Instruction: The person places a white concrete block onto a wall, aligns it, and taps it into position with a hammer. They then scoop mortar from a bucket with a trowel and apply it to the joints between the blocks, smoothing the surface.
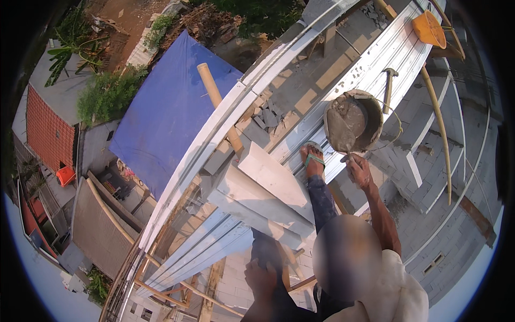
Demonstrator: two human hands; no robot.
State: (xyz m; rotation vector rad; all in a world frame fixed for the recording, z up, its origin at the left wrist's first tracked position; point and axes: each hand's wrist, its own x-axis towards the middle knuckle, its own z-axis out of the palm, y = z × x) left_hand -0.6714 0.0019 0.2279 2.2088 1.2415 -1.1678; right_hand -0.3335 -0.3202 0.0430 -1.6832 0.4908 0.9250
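Note:
My right hand (358, 172) is closed round the handle of a trowel (343, 129). Its mortar-coated blade lies over the near left part of a bucket (374, 121) of wet grey mortar, which has a loose wire handle. At the lower middle, my left hand (261, 279) rests against my dark trouser leg, fingers loosely bent, holding nothing that I can see. Several pale lightweight blocks (273, 174) lie ahead of that hand. My sandalled foot (314, 161) stands on ribbed metal sheeting beside the bucket.
A hammer (389, 88) and an orange bucket (429, 29) sit farther along the metal sheeting (370, 64). Bamboo poles (220, 107) cross the scaffold. A white edge beam (201, 147) borders a drop, with a blue tarpaulin (171, 107) and roofs below. Block walls (429, 172) stand right.

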